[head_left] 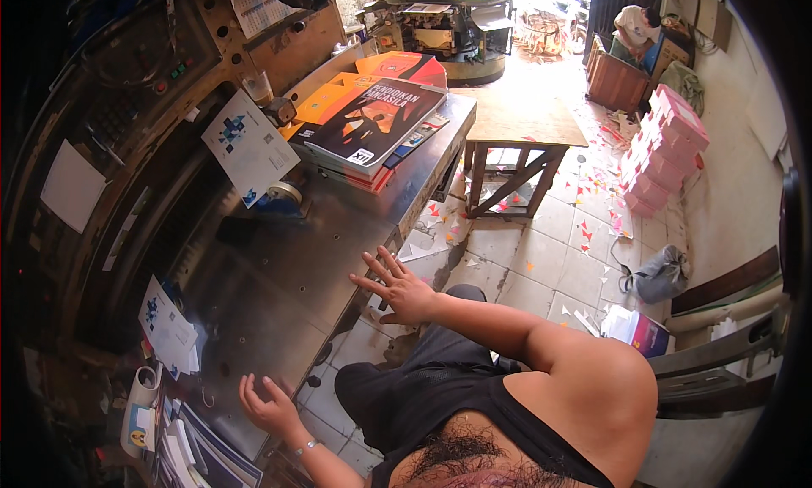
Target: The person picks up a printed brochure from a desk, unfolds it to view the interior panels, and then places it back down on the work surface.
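My right hand [397, 292] hovers by the front edge of a metal machine table [279, 268], its fingers spread and nothing in them. Lower down, over the near end of that table, is my left hand [272, 410], with a bracelet at the wrist and its fingers apart and empty. A stack of books with a dark-covered book [376, 120] on top lies at the table's far end, beyond my right hand. White printed sheets [167, 327] with blue shapes rest near my left hand, against the machine.
Papers and booklets [199, 454] crowd the near left. Past the metal table stands a wooden table [524, 120]. Paper scraps litter the tiled floor [499, 234]. Pink stacks [664, 150] and a grey bag [660, 275] line the right wall; another person [636, 31] sits far back.
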`<state>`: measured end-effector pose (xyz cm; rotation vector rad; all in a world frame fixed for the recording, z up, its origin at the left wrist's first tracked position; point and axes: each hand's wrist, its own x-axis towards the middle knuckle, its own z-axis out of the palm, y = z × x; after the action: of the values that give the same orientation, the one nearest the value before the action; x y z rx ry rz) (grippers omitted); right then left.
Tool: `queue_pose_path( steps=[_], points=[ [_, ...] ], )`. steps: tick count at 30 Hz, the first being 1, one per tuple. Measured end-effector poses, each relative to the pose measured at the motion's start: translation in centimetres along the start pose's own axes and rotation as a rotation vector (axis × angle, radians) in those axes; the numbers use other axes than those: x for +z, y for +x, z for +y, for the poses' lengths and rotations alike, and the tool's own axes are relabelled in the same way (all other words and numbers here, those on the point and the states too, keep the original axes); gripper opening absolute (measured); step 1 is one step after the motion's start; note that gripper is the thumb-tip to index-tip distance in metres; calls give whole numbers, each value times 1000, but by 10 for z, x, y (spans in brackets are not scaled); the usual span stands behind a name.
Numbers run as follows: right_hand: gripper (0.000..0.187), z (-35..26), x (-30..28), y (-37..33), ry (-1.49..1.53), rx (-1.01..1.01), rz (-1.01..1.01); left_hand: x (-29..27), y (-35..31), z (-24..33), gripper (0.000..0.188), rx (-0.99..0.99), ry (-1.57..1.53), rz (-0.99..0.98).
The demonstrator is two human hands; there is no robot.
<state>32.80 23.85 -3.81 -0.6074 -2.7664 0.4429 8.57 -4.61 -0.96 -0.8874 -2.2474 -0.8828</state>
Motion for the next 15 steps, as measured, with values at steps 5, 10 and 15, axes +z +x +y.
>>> queue_pose_path(
  steps=[5,10,15],
  points=[
    [122,-2,-3,0,-17,4,-5,0,0,1,27,0,0,2],
    [122,-1,-3,0,-18,-2,-4,1,0,-2,27,7,0,4],
    [123,3,2,0,15,-15,8,0,0,0,27,-1,-2,0]
  ],
)
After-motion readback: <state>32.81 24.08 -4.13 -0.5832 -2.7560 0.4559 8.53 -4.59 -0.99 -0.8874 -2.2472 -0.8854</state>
